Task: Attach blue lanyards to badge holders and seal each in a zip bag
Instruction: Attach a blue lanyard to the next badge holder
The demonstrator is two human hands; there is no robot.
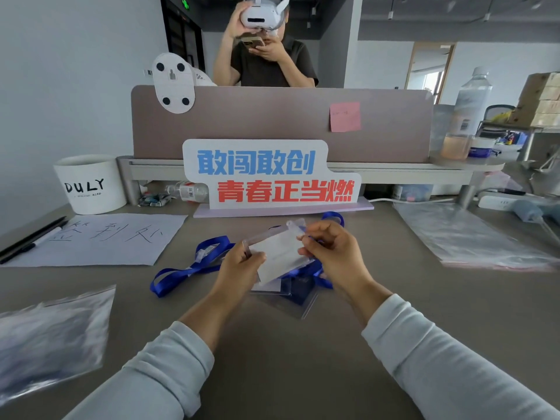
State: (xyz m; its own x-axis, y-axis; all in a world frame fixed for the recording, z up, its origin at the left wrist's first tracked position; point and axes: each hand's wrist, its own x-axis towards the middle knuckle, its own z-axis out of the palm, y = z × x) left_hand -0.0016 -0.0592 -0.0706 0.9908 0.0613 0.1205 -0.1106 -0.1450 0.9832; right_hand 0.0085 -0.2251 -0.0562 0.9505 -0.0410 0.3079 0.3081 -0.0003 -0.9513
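Observation:
A clear badge holder (277,253) with a white card inside is held tilted above the desk by both hands. My left hand (241,272) grips its lower left edge. My right hand (330,253) pinches its upper right side near the slot, where a blue lanyard end seems to sit; my fingers hide the clip. Blue lanyards (188,268) lie looped on the desk under and left of the hands. More clear badge holders (298,298) lie flat beneath. A filled zip bag (51,334) rests at the near left.
A stack of empty zip bags (466,234) lies at the right. White paper (106,241) with pens sits at the left, a white DULY cup (91,183) behind it. A slogan sign (272,177) and a desk divider (281,122) stand ahead; a person stands beyond.

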